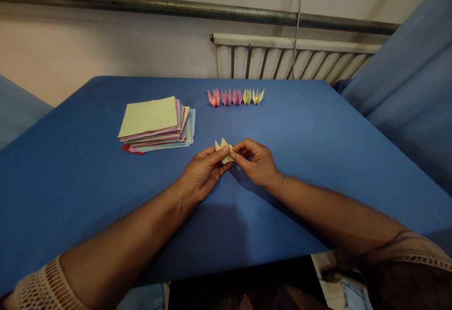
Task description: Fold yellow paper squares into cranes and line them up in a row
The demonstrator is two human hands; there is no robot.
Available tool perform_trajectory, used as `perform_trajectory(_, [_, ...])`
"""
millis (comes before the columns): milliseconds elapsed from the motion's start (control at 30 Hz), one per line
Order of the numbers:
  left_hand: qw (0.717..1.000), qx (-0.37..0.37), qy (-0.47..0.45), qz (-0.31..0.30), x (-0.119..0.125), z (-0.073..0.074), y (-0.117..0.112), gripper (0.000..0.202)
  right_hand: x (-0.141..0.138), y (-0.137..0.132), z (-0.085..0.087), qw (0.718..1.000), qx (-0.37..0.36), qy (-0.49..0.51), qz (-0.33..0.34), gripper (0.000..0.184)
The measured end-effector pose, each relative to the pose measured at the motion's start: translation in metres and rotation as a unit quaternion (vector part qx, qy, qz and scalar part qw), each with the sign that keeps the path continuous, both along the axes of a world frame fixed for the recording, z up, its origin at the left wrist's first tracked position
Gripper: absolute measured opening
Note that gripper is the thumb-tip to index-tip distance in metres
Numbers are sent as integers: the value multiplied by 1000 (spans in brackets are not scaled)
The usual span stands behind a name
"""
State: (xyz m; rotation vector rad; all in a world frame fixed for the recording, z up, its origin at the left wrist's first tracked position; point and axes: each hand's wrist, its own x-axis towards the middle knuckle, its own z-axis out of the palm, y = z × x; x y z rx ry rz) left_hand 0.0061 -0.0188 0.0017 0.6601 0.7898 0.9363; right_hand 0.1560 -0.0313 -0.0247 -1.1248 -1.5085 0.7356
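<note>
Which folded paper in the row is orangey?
The folded figure at the row's left end; the next two figures are purplish-pink, the last two figures yellow.

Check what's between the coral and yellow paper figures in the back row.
Two purple paper figures stand side by side between the coral figure and the yellow pair, head view.

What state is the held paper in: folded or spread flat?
Folded: pointed tips rise from the yellow paper held in the left hand and right hand.

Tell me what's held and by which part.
A folded pale yellow paper: the left hand grips it with thumb across its front; the right hand pinches its right edge.
</note>
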Motion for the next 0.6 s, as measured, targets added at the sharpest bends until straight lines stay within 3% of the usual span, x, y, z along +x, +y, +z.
perform_trajectory(367, [985,128,109,32,-2,1,2,16,3,2,-3,996,-30,64,58,11])
perform_trajectory(600, [984,123,119,50,-1,1,1,15,0,-1,3,989,-66,100,88,14])
